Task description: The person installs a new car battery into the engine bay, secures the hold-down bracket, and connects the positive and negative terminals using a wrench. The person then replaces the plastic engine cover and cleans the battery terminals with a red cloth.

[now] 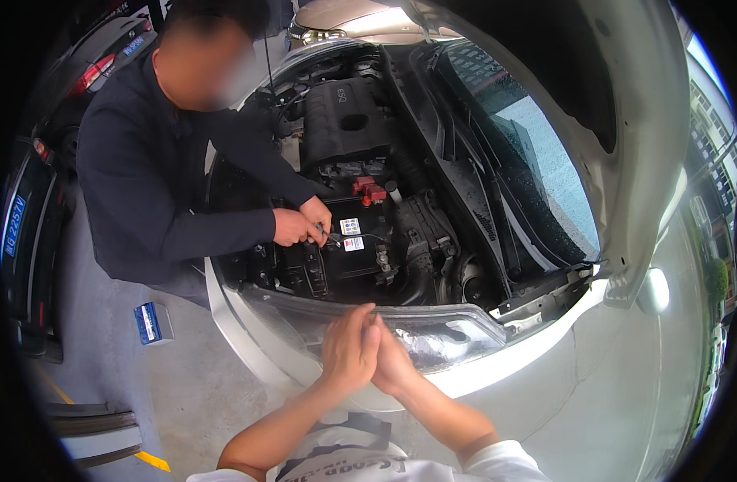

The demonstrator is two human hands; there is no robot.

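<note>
My left hand [347,348] and my right hand [395,356] meet palm to palm in front of the car's headlight [447,338]. Their facing palms are hidden, and no tool shows in either one. Beyond them lies the open engine bay, where a black car battery [359,259] bears printed labels. A red terminal cover [370,190] sits at its far end. Another person's two hands [305,223] hold a slim metal tool over the battery's left side; its exact kind is unclear. One exposed terminal clamp [385,260] is on the battery's near right side.
The co-worker in dark sleeves [133,181] leans over the car's front from the left. A raised hood [652,120] arches along the right. A black engine cover [344,117] lies farther back. On the floor stands a blue-and-white box-shaped item [154,323]. Parked cars [37,241] line the left.
</note>
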